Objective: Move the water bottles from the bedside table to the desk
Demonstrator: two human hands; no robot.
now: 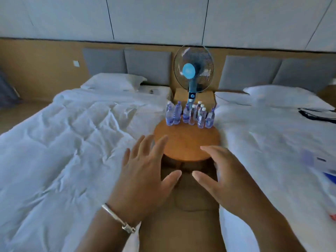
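The water bottles (190,113) are gathered upright in a tight cluster at the far edge of the round wooden tabletop (187,142), which is set in the aisle between two beds (81,133) — within reach from either side. The exact count is hard to settle in the blur, though roughly eight are seen. A blue fan (193,70) is stood just behind them. Both hands are held out over the near side of the tabletop, well short of the bottles. The left hand (145,171) is spread wide and nothing is held in it; the right hand (223,173) is likewise empty, fingers extended and loosely apart. No bottle is touched — the spread is judged to be readiness for a two-handed pickup. The desk is not in view.
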